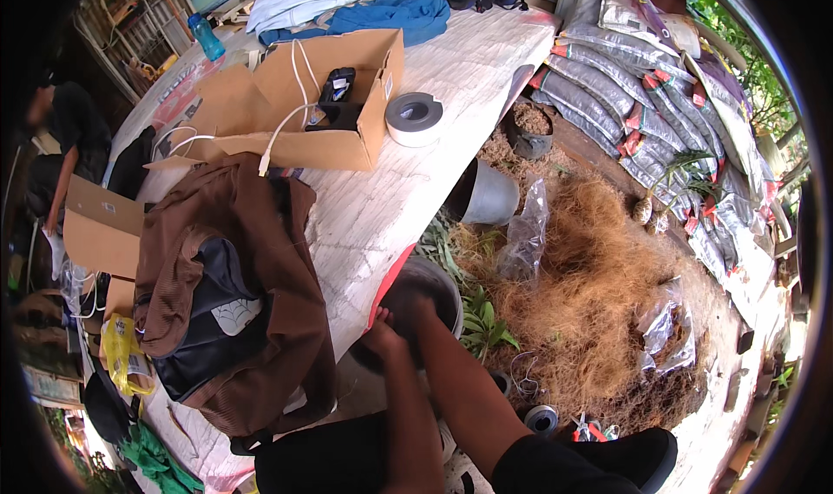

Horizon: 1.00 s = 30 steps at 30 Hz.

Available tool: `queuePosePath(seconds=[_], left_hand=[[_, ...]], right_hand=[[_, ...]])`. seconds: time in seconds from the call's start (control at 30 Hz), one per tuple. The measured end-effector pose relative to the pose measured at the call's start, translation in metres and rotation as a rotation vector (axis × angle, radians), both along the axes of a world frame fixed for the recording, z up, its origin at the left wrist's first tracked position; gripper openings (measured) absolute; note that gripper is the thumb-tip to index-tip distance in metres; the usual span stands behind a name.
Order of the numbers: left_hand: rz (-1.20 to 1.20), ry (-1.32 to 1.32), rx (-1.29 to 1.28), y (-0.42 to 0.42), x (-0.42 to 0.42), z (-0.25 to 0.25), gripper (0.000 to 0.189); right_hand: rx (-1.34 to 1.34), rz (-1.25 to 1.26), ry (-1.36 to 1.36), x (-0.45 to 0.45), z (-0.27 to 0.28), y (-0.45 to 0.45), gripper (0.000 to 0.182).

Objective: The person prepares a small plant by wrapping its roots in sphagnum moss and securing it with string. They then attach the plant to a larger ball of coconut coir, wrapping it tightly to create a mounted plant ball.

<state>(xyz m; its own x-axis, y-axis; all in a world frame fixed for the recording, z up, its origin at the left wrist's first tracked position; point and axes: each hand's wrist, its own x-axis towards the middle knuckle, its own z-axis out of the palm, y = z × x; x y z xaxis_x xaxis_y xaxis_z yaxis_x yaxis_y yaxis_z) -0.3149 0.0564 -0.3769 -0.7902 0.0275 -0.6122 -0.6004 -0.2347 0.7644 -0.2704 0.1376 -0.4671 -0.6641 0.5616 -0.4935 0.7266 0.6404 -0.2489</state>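
My right hand point(420, 308) reaches down inside a dark round bucket point(453, 298); its fingers are blurred and dark, and what they touch cannot be made out. My left hand point(382, 332) is at the near left side of the bucket, beside the red edge of the table, with its fingers bent; whether it holds anything is unclear. Green leafy cuttings point(485, 325) lie just right of the bucket. A heap of brown coir fibre point(586, 266) spreads farther right, with a clear plastic bag point(526, 233) on it.
On the white table point(351, 233) lie a brown jacket point(280, 298), an open cardboard box point(306, 149) and a tape roll point(414, 119). Stacked sacks point(625, 77) stand at upper right. Red-handled pliers point(586, 429) and a wire spool point(541, 420) lie near my foot. Another person point(78, 123) is at far left.
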Motion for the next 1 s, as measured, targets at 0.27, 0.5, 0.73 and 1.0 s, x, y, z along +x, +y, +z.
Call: queuePosePath(seconds=[0.27,0.5,0.73,1.0], left_hand=[[0.196,0.009,0.018,-0.009,0.0,-0.039,0.017],[0.281,0.099,0.032,0.012,0.033,0.037,0.021],[0.21,-0.089,0.172,0.032,0.081,0.066,0.033],[-0.234,0.148,0.354,0.069,0.184,0.125,0.037]], right_hand=[[-0.043,0.034,0.049,-0.006,-0.019,-0.011,0.036],[-0.565,-0.093,1.12,0.015,0.012,0.023,0.038],[-1.568,-1.255,0.984,0.055,0.209,0.031,0.03],[-1.268,-1.053,1.005,0.258,0.367,0.06,0.031]])
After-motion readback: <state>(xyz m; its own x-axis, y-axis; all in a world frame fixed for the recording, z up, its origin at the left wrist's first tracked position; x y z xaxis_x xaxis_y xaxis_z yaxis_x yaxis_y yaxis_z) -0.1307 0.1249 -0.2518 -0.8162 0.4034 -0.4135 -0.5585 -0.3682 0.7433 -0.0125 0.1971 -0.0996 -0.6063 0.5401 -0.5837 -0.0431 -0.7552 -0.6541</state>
